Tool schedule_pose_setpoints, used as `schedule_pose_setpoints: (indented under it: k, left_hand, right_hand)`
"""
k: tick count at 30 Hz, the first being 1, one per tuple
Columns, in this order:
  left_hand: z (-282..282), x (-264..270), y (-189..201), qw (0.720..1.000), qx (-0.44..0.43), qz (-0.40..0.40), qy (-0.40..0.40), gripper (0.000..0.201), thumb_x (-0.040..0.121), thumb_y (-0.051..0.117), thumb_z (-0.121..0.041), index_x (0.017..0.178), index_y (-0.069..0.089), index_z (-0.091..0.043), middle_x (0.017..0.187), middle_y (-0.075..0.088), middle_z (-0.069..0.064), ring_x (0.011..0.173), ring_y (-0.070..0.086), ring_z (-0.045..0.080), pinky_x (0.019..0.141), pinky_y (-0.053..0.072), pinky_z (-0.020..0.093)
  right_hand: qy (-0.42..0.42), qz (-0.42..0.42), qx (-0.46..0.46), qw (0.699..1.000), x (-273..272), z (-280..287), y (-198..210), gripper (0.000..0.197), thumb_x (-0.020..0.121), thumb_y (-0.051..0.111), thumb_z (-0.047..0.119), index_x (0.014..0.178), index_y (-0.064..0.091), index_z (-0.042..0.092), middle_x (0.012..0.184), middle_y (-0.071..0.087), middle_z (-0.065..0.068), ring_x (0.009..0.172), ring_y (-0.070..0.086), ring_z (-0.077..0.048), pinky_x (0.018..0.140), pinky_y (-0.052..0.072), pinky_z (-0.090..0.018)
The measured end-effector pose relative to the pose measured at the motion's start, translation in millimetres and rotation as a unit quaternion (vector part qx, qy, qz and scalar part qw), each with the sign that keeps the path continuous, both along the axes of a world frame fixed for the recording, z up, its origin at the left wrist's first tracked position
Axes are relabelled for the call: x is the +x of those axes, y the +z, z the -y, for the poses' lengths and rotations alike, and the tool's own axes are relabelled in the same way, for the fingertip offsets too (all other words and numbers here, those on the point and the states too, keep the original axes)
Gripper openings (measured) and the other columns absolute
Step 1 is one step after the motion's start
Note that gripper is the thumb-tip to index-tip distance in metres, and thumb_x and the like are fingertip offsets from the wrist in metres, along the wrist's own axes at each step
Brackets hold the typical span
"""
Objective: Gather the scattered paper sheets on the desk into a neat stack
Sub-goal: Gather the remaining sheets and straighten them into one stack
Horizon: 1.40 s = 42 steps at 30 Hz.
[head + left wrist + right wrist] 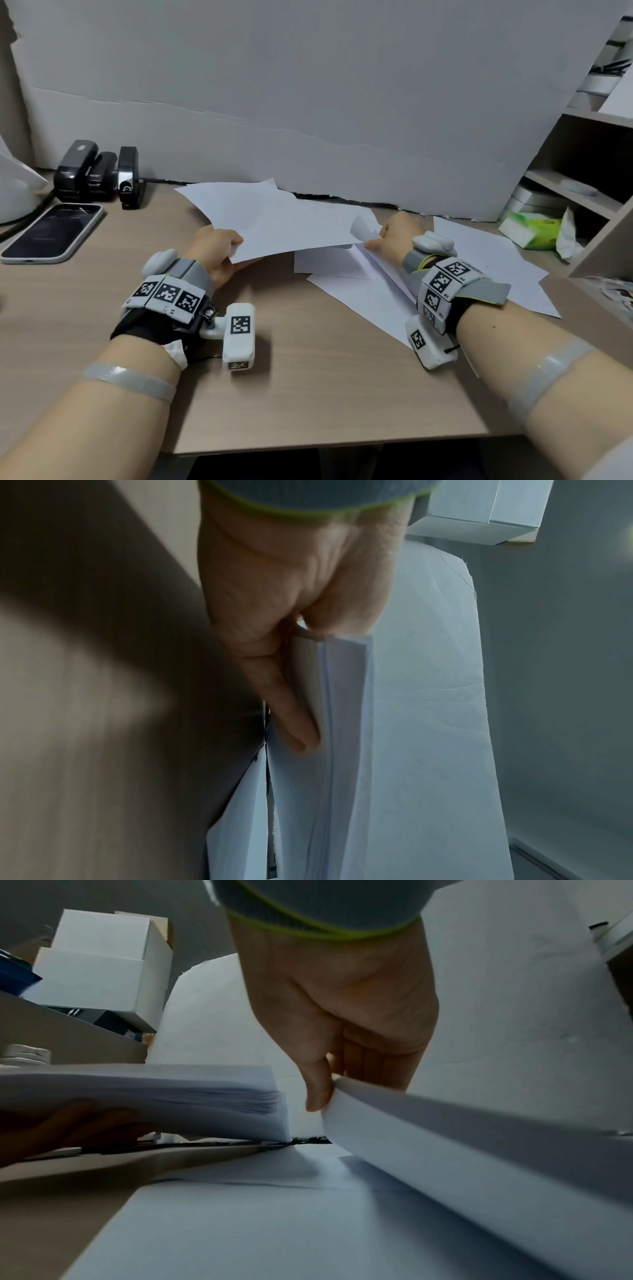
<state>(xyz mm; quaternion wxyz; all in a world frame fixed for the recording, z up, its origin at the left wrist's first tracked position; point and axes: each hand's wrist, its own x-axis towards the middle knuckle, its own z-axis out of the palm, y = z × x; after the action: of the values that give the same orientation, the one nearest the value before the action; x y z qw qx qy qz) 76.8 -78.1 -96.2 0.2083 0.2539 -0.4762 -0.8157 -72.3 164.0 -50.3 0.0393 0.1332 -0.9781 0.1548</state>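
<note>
We're roughly midway, as we read it. Our left hand (219, 251) has a grip on the near-left corner of a partly gathered stack (270, 219), thumb on top and fingers under it, holding it lifted off the tabletop (308, 394) at centre-far. The stack isn't squared yet: its edges fan out in the head view.

Our right hand (394, 236) pinches the curled far edge of one loose sheet (364, 230) just right of the stack, peeling it up.

Still left: at least two flat sheets (359, 294) under and near the right wrist, plus one more sheet (496, 260) at far right, apart from the rest. Then merge and tap the edges flush.

Readable writing: none on the paper, which looks blank. The wrist rigs carry square black-and-white marker codes; any small lettering there is too tiny to read. Phone (51, 231) screen is dark, staplers (99, 173) at far left show no legible brand, and the print on the green tissue pack (531, 229) at far right is illegible.
</note>
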Motion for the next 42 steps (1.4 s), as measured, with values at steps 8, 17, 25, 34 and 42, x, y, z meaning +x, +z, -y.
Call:
schedule_pose_setpoints:
  k: [8,17,25,34,42]
  left_hand:
    - [-10.1,5.0,10.9,0.999,-0.049,0.012,0.0,0.02,0.093,0.047,0.011,0.088,0.056,-0.006,0.091,0.062,0.012,0.082,0.064,0.029,0.053,0.058,0.034]
    - [-12.9,4.9,14.8,0.983,-0.174,0.06,-0.024,0.018,0.093,0.049,0.003,0.083,0.056,-0.01,0.084,0.061,0.007,0.072,0.059,0.022,0.061,0.049,0.028]
    - [-8.5,0.6,4.3,0.976,-0.154,0.13,-0.076,0.01,0.089,0.051,0.001,0.097,0.056,-0.002,0.081,0.059,0.016,0.063,0.058,0.026,0.052,0.051,0.027]
    - [-3.4,-3.8,-3.2,0.992,0.034,0.076,-0.098,0.036,0.101,0.041,-0.034,0.115,0.061,-0.007,0.096,0.069,0.015,0.08,0.067,0.029,0.056,0.058,0.035]
    - [-5.1,-0.2,-1.4,0.978,-0.098,0.148,-0.113,0.023,0.095,0.05,-0.003,0.116,0.056,0.006,0.071,0.063,0.012,0.05,0.065,0.019,0.041,0.052,0.025]
  right_hand:
    - [0.001,-0.034,-0.12,0.992,-0.5,-7.3,26.4,0.057,0.087,0.063,0.054,0.054,0.036,0.016,0.055,0.042,-0.002,0.06,0.043,-0.027,0.062,0.034,-0.032]
    - [0.117,-0.153,-0.24,0.952,28.0,25.2,56.4,0.052,0.092,0.059,0.04,0.055,0.03,0.017,0.052,0.029,0.001,0.057,0.028,-0.02,0.054,0.021,-0.036]
    - [0.338,-0.153,-0.106,0.922,60.6,98.9,19.4,0.022,0.097,0.051,0.042,0.096,0.064,0.025,0.091,0.07,-0.005,0.084,0.061,-0.029,0.075,0.051,-0.04]
    - [0.359,-0.123,0.002,0.925,76.8,112.4,-10.6,0.022,0.097,0.051,0.039,0.1,0.069,0.027,0.098,0.069,0.001,0.093,0.057,-0.023,0.077,0.049,-0.038]
    - [0.322,0.064,-0.17,0.929,76.8,96.7,1.9,0.042,0.085,0.061,0.057,0.08,0.073,0.017,0.075,0.073,0.01,0.078,0.068,-0.011,0.076,0.056,-0.034]
